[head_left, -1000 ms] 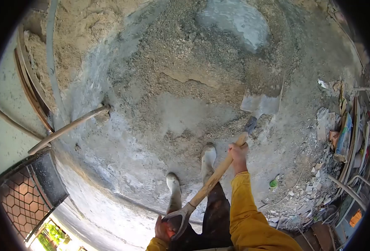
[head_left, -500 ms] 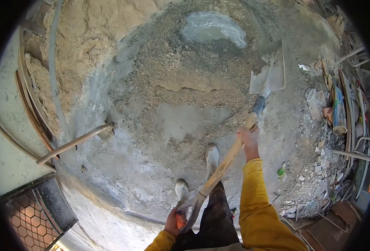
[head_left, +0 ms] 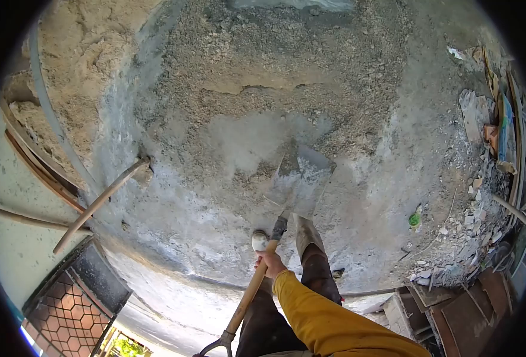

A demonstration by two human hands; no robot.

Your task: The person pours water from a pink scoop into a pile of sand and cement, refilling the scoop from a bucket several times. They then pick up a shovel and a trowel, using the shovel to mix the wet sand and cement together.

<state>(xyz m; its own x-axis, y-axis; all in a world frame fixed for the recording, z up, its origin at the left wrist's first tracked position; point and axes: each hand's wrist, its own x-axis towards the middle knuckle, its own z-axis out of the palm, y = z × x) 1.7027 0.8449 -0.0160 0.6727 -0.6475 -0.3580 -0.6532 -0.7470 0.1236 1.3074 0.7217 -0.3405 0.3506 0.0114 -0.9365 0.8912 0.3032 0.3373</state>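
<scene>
A shovel [head_left: 303,184] slants across the middle of the head view, its flat metal blade low over or on the grey floor just ahead of my boots. Grey material smears the blade. My right hand [head_left: 271,264], in a yellow sleeve, is closed around the wooden shaft [head_left: 246,303] just below the dark socket. The forked grip end [head_left: 224,341] reaches the bottom edge of the picture; my left hand is out of sight there. Beyond the blade spreads a heap of sandy gravel mix [head_left: 275,65], with a wet grey pool [head_left: 292,5] at the top edge.
A wooden-handled tool [head_left: 105,199] leans at the left, near a hose [head_left: 52,113]. Rubble [head_left: 462,232] and stacked boards [head_left: 515,131] line the right side. Brown panels [head_left: 471,309] lie at lower right. A hexagon-patterned grille [head_left: 63,309] is at lower left.
The shovel blade has come from the heap's right side back toward my boots and left. My right hand moved down and left with the shaft; my left hand has left the view. The view has shifted.
</scene>
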